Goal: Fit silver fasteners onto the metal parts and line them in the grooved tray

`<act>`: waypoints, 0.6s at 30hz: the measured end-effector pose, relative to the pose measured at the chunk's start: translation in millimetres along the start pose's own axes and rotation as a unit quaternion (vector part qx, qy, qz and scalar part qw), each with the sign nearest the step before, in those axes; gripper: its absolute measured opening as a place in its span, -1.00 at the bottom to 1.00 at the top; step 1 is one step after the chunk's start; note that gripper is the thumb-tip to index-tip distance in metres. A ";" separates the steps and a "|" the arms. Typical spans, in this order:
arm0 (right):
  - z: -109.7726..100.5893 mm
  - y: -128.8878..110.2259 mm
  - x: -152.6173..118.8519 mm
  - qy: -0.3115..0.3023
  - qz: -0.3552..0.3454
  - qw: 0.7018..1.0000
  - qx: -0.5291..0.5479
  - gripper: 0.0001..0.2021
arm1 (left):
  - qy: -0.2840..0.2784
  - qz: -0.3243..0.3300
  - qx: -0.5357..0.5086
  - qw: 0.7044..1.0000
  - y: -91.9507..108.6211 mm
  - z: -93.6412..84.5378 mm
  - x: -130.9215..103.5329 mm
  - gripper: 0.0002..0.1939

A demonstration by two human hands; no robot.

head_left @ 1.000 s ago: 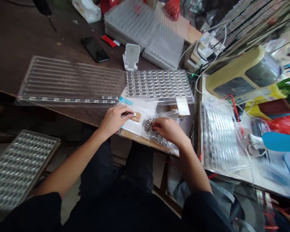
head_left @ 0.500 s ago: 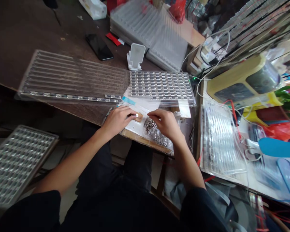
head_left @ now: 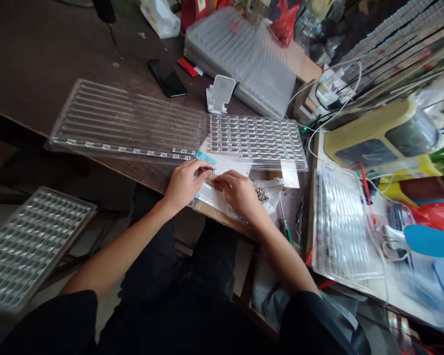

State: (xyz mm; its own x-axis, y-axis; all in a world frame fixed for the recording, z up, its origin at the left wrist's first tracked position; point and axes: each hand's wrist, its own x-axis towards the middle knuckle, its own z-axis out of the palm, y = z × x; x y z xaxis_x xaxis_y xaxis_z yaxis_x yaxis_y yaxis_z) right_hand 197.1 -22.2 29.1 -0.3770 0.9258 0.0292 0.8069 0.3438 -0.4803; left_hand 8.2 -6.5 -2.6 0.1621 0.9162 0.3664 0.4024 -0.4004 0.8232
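My left hand [head_left: 185, 183] pinches a small metal connector [head_left: 211, 170] between thumb and fingertips, above the white work surface [head_left: 210, 195]. Close beside it, my right hand [head_left: 239, 192] has its fingers closed at the left fingertips; whatever they hold is too small and hidden to make out. Partly behind the right hand lies a clear plastic bag of small metal parts [head_left: 261, 195]. Just beyond the hands, a clear tray [head_left: 257, 135] carries rows of silver-and-black connectors. A long ridged tray [head_left: 129, 116] to its left has connectors along its near edge.
A phone [head_left: 166, 78], a white phone stand [head_left: 221, 93] and stacked clear trays [head_left: 240, 59] are farther back. A green-handled screwdriver [head_left: 286, 230] lies right of the bag. Another filled tray [head_left: 33, 246] stands lower left. A cream-coloured machine [head_left: 377, 133] is at the right.
My right hand has moved left from beside the bag to meet the left fingertips. My left hand keeps its pinch on the connector. The view has shifted slightly.
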 end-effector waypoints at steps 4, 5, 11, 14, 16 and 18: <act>8.4 -7.6 -1.9 -0.016 -0.008 0.993 -0.121 -0.74 | -0.004 0.000 0.018 1.000 0.7 0.0 1.2 -0.91; 9.1 -8.5 -1.9 -0.020 -0.008 0.991 -0.129 -0.73 | -0.007 0.001 0.024 1.000 1.6 -0.2 1.8 -0.91; -15.6 5.2 -15.4 0.011 -0.015 1.000 0.025 -0.69 | -0.017 0.011 0.059 0.998 12.4 10.1 6.1 -0.93; -38.4 17.8 -34.3 0.064 0.016 0.995 0.070 -0.77 | -0.061 0.031 0.065 0.996 14.7 21.8 6.2 -0.97; -49.7 24.5 -46.4 0.067 0.039 0.995 0.062 -0.80 | -0.087 0.038 0.072 0.993 13.5 27.6 5.5 -0.99; -55.9 28.8 -55.2 0.058 0.051 0.996 0.050 -0.81 | -0.094 0.038 0.077 0.992 11.7 30.3 4.5 -0.98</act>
State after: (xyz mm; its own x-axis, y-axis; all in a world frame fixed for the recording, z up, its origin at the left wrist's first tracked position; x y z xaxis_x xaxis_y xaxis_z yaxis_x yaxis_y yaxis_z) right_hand 266.6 -54.6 62.7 -0.2358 0.9689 0.0748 0.7866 0.2356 -0.5707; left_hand 40.9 -6.6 -4.4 0.3562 0.8761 0.3250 0.5132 -0.4741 0.7155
